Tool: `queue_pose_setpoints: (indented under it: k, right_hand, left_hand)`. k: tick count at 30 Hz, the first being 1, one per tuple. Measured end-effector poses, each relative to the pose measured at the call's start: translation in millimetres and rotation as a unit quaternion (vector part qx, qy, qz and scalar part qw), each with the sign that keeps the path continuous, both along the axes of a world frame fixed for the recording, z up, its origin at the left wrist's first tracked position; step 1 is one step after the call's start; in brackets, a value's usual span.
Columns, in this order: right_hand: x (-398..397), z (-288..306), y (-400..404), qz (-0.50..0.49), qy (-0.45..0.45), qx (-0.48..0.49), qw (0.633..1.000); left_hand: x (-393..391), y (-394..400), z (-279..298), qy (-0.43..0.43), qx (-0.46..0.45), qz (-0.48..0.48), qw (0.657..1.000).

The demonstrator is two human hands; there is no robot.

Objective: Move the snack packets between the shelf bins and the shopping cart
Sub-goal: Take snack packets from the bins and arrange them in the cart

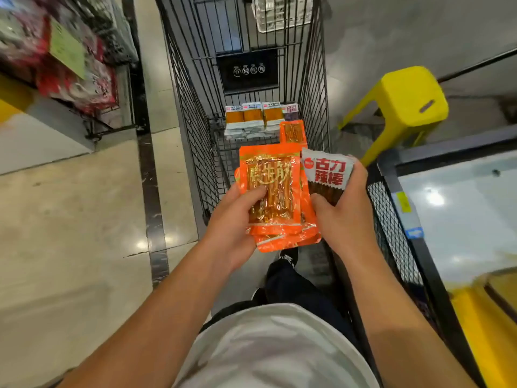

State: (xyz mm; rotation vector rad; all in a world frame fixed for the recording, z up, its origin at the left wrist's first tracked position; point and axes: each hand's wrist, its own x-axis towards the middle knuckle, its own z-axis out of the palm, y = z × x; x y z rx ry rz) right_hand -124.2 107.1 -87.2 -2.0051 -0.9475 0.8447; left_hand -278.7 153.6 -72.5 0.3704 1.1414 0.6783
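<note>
Head view, looking down over the shopping cart (193, 113), a black wire cart taken here as the landmark. The left hand (233, 219) holds a stack of orange snack packets (275, 191) above the near end of the cart; its grip is closed on the stack, thumb pressed across the front face and fingers hidden behind, so the packets stand above and to the right of the palm. The right hand (342, 208) holds a white and red snack packet (326, 173) just right of the orange stack, thumb on the lower front and fingers curled round the right edge; the packet rises above the grip. The two held lots touch or overlap at their edges. Inside the cart, at its far end, a row of orange and white packets (251, 119) stands upright, with another orange packet (293, 132) beside it. A yellow stool (408, 99) stands right of the cart; blurred shelf bins (56, 54) lie left of it.
</note>
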Motion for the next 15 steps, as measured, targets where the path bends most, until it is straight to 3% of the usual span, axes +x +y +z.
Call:
queue_pose_setpoints:
  k: [10, 15]
  right_hand:
    - [26, -19, 98, 0.02, 0.082, -0.023, 0.996]
    - [14, -26, 135, 0.015, 0.081, -0.044, 0.996]
  left_hand:
    - [25, 81, -20, 0.074, 0.043, -0.084, 0.993]
    - [23, 117, -31, 0.115, 0.058, -0.071, 0.989]
